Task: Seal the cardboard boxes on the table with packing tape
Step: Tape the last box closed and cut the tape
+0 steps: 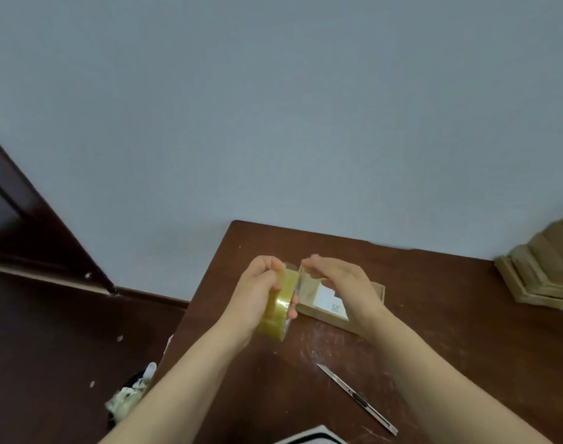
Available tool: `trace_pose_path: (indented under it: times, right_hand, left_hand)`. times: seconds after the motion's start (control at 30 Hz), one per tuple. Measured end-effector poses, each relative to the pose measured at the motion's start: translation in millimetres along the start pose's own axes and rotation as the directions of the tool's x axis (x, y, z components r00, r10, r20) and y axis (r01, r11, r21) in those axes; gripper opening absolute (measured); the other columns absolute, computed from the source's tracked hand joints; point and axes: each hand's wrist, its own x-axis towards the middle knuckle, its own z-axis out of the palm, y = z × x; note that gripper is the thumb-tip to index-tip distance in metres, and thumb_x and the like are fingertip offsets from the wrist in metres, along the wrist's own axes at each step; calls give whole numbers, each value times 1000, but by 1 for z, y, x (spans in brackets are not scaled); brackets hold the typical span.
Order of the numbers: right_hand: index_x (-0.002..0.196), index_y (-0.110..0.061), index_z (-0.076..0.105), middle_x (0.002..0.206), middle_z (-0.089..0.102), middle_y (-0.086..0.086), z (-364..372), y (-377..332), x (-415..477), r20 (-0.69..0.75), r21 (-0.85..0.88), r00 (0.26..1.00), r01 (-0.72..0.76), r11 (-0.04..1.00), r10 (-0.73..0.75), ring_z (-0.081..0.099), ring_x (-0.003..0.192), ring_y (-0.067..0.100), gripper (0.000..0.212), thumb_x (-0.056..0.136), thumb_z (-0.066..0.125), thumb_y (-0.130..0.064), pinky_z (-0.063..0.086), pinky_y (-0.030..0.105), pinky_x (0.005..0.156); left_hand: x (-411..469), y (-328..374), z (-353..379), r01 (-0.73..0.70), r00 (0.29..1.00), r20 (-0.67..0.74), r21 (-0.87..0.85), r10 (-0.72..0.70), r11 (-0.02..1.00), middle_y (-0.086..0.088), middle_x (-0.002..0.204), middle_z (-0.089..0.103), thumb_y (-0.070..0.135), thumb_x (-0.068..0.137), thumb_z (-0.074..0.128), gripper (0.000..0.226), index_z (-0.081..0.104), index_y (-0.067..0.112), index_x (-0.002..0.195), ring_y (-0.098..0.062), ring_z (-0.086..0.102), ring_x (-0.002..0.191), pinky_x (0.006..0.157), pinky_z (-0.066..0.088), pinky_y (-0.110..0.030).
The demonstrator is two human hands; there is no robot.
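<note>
Draws tape off the roll, to judge by the pose: pulling-out step, with no strip laid on cardboard yet. Grips the tape roll (pixel 273 315) in the left hand (pixel 254 293), fingers curled round its rim, held up over the bench (pixel 450 315). Pinches what looks like the tape strip (pixel 301 278) in the right hand (pixel 341 283), fingertips bunched just beside the roll; too blurred to be sure of the pinch. Holds both above the small cardboard box (pixel 325 302), flat on the bench under the right hand, white label up.

Calls next, probably, for a longer pull, then laying the strip along the box seam, pressing flat, and cutting with the utility knife (pixel 357 398) lying near on the bench. Risks the tape folding back on itself.

Cannot tell whether the box sits fully shut, nor anything of its contents: hidden partly by the hand. Shows a stack of flat cardboard boxes (pixel 543 267) at the bench's far right, well apart. Shows a bin (pixel 129 398) on the floor beside the bench, holding crumpled pale scraps.
</note>
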Motion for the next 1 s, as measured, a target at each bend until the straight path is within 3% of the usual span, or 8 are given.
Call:
trace_pose_path:
  times: [0.07,0.2,0.33,0.5,0.63,0.83,0.93,1.0]
  right_hand:
    - [92,-21,75,99,71,-9,4,-9,-5,64,-10,998,27,1000,-26,64,95,2,13,82,72,-27,45,12,76]
    - [87,-12,74,99,70,6,4,-17,-9,-45,-28,993,112,993,-113,66,93,15,11,77,78,-11,50,24,86]
    - [75,-15,72,80,72,6,3,-20,-4,-97,-147,979,162,976,-177,66,73,14,11,84,69,-10,50,17,70]
    - [73,-27,65,76,65,-13,5,-21,-4,-164,-329,937,243,912,-309,59,67,-7,20,89,63,-15,43,6,62]
    - [82,-21,70,90,61,-15,7,-17,-6,-174,-377,906,300,876,-386,57,79,-7,13,90,63,-14,40,5,70]
    - [82,-28,75,70,66,-25,3,-24,-7,-172,-187,936,277,943,-309,58,66,-8,16,89,65,-17,41,6,53]
    - [92,-22,76,77,70,-20,1,-27,-5,-165,-176,937,280,944,-309,64,73,-4,12,89,66,-17,45,9,58]
    - [94,-19,76,84,72,-13,0,-29,-5,-181,-136,937,277,951,-299,67,74,0,12,88,67,-14,50,15,65]
  left_hand:
    - [2,-1,7,-26,999,30,-6,26,1000,-20,62,58,-8,82,34,25,46,12,91,-27,53,45,50,48,-30]
    - [6,-2,13,-60,993,98,-17,61,998,-17,63,60,5,76,47,19,44,14,93,-28,55,49,55,49,-32]
    - [8,-9,15,-110,986,128,39,105,993,-9,70,67,11,90,56,19,44,18,104,-25,62,57,60,51,-33]
    - [13,-9,18,-166,984,93,143,153,976,-9,88,67,16,97,53,35,37,28,126,-23,68,67,65,52,-34]
    - [14,-10,19,-208,977,85,208,194,956,-7,87,67,18,97,53,29,37,34,115,-20,69,66,62,55,-32]
    - [14,-7,19,-134,991,11,139,133,981,-7,96,70,36,87,66,30,46,28,108,-24,68,84,81,53,-44]
    - [14,-6,20,-136,988,-56,96,142,986,9,82,67,30,92,60,10,57,22,97,-4,61,73,71,48,-27]
    - [14,-4,23,-139,986,-85,81,146,987,6,80,64,27,94,57,11,60,16,93,-4,56,69,68,44,-24]
